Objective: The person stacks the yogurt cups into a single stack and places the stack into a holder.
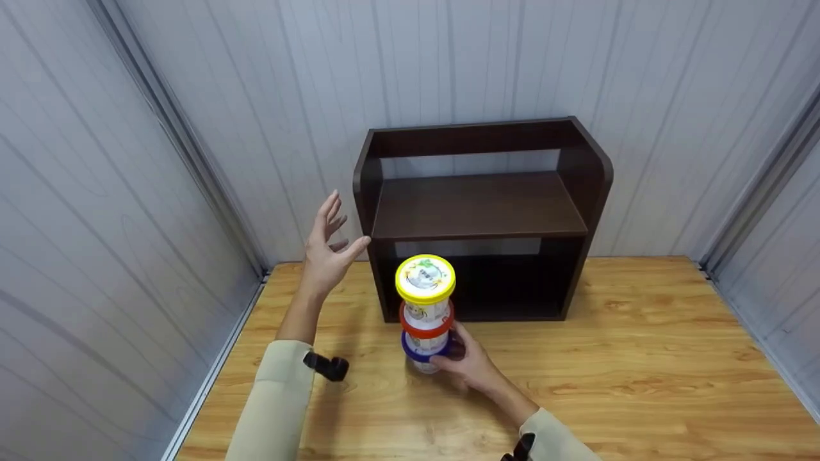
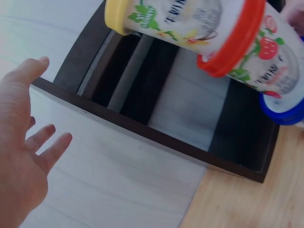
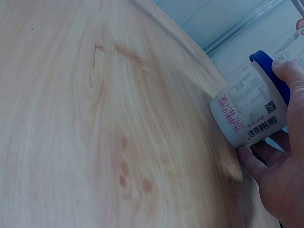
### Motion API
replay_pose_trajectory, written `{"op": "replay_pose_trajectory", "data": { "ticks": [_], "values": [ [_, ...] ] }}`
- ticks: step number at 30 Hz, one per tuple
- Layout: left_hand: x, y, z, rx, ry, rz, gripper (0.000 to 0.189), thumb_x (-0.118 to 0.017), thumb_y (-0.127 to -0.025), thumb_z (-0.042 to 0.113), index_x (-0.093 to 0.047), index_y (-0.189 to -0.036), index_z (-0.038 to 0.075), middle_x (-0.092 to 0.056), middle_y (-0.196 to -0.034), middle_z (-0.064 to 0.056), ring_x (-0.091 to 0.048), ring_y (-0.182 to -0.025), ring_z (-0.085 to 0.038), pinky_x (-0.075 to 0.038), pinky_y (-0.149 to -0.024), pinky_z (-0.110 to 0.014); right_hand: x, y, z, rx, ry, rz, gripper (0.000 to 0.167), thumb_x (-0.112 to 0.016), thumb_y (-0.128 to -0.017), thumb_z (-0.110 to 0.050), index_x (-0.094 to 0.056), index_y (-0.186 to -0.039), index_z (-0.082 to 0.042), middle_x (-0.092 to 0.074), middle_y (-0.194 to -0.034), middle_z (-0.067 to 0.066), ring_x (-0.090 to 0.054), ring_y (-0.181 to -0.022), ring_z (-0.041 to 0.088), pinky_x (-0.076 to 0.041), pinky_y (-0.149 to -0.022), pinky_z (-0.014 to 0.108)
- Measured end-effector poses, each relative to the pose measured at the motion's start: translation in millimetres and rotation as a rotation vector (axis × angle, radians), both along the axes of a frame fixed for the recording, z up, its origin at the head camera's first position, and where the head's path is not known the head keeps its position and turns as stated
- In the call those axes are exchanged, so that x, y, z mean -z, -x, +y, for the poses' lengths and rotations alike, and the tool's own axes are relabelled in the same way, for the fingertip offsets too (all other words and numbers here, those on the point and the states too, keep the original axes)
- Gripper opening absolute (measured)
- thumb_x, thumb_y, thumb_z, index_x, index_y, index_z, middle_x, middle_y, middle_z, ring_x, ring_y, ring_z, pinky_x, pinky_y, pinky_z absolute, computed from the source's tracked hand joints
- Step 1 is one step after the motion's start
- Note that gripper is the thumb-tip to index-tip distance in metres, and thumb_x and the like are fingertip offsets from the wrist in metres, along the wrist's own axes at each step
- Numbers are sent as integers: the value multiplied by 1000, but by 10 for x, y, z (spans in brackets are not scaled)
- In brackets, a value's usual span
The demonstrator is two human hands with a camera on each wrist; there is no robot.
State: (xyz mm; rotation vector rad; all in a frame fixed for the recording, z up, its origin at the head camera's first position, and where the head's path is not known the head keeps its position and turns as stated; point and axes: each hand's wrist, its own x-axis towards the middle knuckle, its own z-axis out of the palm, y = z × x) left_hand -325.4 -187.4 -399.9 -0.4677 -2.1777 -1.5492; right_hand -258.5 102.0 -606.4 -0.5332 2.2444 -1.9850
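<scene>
Three white tubs with printed fruit labels stand stacked in front of the shelf. On top is the yellow-lidded tub [image 1: 426, 278], in the middle the red-lidded tub [image 1: 428, 328] with strawberries on its label, and lowest the blue-lidded tub [image 1: 425, 367]. My right hand [image 1: 473, 363] grips that lowest tub from the right, thumb near its blue lid and fingers around its side. In the right wrist view, its base is at the tabletop; contact is hard to tell. My left hand [image 1: 328, 259] is raised left of the stack, fingers spread, touching nothing.
Behind the stack, a dark brown two-tier shelf [image 1: 480, 205] stands on the wooden table [image 1: 640, 371] near the back wall. Pale panelled walls [image 1: 256, 77] close in the back and both sides. A black wrist strap mount [image 1: 328, 366] sticks out from the left sleeve.
</scene>
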Motion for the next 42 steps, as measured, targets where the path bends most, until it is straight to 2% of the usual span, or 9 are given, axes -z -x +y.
{"op": "replay_pose_trajectory", "data": {
  "ticks": [5,10,15,20,24,26,31,36,42],
  "values": [
    [-104,73,30,1,-6,3,92,-83,-102,9,-32,-178,16,-33,-186,-17,-50,-162,-47,-50,-123,-73,-23,1,4,6,-11,-21,87,-86,-100,-15,-37,-170,4,-55,-163,34,-56,-153,51,-47,-129,54],
    [-174,166,111,21,-14,21,89,-82,-102,8,-33,-177,14,-34,-185,-19,-48,-162,-51,-51,-122,-74,-37,5,41,11,2,-26,89,-85,-100,-13,-34,-171,4,-54,-164,35,-54,-154,52,-44,-130,55],
    [-244,222,188,68,7,-9,90,-82,-102,8,-32,-177,16,-32,-185,-21,-49,-160,-54,-51,-124,-70,-27,-10,71,22,-3,-30,90,-84,-100,-12,-32,-171,7,-52,-164,38,-54,-153,54,-44,-129,56],
    [-309,268,226,65,37,-10,86,-81,-103,7,-37,-176,17,-36,-184,-17,-50,-162,-47,-55,-122,-66,-28,-25,68,14,-10,-30,90,-83,-101,-13,-31,-172,7,-51,-165,38,-52,-156,55,-41,-132,59],
    [-336,299,237,60,65,0,82,-81,-103,5,-41,-174,17,-47,-176,-18,-48,-165,-36,-55,-124,-60,-45,-34,66,26,-28,-33,90,-84,-100,-15,-34,-171,5,-52,-166,36,-50,-157,54,-38,-134,62],
    [-342,310,230,59,68,3,82,-81,-103,4,-42,-174,17,-50,-173,-18,-49,-163,-35,-55,-124,-59,-53,-35,57,32,-33,-36,90,-86,-100,-16,-35,-171,4,-53,-167,34,-50,-158,52,-37,-135,63],
    [-364,338,218,54,105,14,83,-80,-103,5,-40,-175,17,-43,-181,-14,-46,-164,-36,-53,-126,-60,-55,-45,30,29,-21,-59,94,-89,-98,-19,-35,-172,1,-51,-169,32,-47,-160,52,-33,-137,68],
    [-364,347,193,53,128,-17,84,-79,-104,4,-37,-176,20,-35,-185,-9,-42,-167,-35,-50,-128,-62,-49,-56,5,28,-14,-72,99,-90,-97,-19,-31,-174,0,-49,-171,31,-46,-161,53,-35,-136,69],
    [-357,349,182,56,94,-26,77,-73,-106,-2,-41,-173,21,-41,-181,-11,-46,-165,-32,-50,-128,-61,-47,-75,-10,41,-17,-60,97,-90,-97,-19,-32,-173,1,-51,-169,31,-47,-160,53,-36,-135,69]
  ]
}}
